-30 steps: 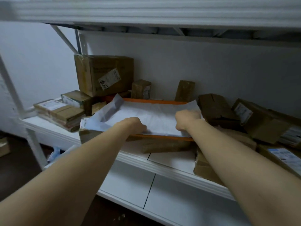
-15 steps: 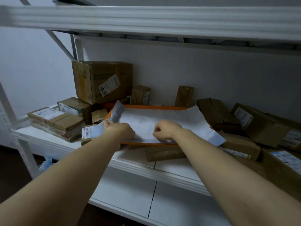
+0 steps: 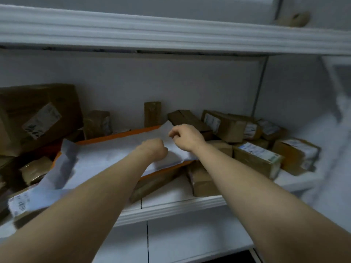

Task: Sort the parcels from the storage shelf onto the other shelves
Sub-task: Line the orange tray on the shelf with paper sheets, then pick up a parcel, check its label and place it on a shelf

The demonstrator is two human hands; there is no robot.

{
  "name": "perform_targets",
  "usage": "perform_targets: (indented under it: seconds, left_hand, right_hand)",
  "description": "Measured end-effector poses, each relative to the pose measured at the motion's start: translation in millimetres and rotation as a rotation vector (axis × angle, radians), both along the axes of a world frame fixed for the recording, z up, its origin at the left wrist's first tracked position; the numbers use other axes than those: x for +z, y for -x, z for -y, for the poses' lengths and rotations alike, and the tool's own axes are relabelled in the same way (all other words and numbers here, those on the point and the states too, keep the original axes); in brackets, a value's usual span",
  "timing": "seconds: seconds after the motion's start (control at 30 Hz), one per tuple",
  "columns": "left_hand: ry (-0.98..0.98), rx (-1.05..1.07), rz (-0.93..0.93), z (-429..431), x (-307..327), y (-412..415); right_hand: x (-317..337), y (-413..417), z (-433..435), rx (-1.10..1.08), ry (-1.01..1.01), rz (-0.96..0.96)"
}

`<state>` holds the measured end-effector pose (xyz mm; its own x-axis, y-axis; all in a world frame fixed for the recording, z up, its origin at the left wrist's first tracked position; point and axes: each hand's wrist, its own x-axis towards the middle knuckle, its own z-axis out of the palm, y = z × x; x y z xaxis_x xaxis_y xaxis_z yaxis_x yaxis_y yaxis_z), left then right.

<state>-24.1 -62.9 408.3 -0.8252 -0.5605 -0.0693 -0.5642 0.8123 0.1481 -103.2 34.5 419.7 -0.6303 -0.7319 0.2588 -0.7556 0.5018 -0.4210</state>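
A flat white mailer bag (image 3: 106, 158) lies on an orange flat box (image 3: 117, 135) on the storage shelf (image 3: 171, 207). Its left end, which carries a label (image 3: 19, 205), droops over the front parcels. My left hand (image 3: 153, 149) is a fist on the right part of the bag and grips it near the front edge. Just beyond it, my right hand (image 3: 187, 137) has curled fingers that pinch the bag's far right corner. The fingertips of both hands are partly hidden.
Brown cardboard parcels crowd the shelf: a large box (image 3: 38, 118) at the back left, small ones (image 3: 97, 123) along the wall, and several labelled boxes (image 3: 256, 158) on the right. An upper shelf beam (image 3: 171, 31) runs overhead. A lower shelf board (image 3: 180, 242) lies below.
The view has swung right. My left hand left the bag's left corner and moved to its right part. My right hand moved to the far right corner. The bag's left end now hangs loose.
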Motion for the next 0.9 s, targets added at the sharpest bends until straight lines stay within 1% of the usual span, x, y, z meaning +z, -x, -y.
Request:
perform_targets:
  seconds: [0.1, 0.17, 0.3, 0.4, 0.47, 0.5, 0.6, 0.67, 0.8, 0.9]
  left_hand:
    - [-0.038, -0.116, -0.04, -28, 2, 22]
    - [-0.041, -0.184, -0.08, -48, 2, 33]
    - [0.04, -0.375, -0.333, -82, -6, 44]
    - [0.03, -0.496, -0.388, -106, -12, 49]
    - [-0.013, -0.522, -0.342, -117, -18, 55]
    - [-0.014, -0.524, -0.283, -122, -23, 60]
    - [-0.022, -0.498, -0.036, -126, -39, 70]
    - [-0.05, -0.46, 0.101, -125, -55, 76]
    - [-0.007, -0.377, 0.171, -119, -79, 87]
    - [0.02, -0.346, 0.227, -115, -90, 97]
  right_hand:
    - [1, 10, -36, -0.179, 0.07, -0.02]
    - [-1, 14, -60, -0.275, 0.063, -0.008]
    - [-14, 25, -111, -0.46, -0.05, 0.038]
    - [-27, 35, -143, -0.523, -0.158, 0.128]
    - [-36, 42, -159, -0.525, -0.204, 0.184]
    - [-40, 46, -166, -0.521, -0.229, 0.212]
    - [-56, 57, -177, -0.498, -0.31, 0.291]
    - [-66, 66, -182, -0.468, -0.318, 0.326]
    - [-84, 86, -186, -0.443, -0.251, 0.461]
    - [-94, 94, -187, -0.455, -0.125, 0.625]
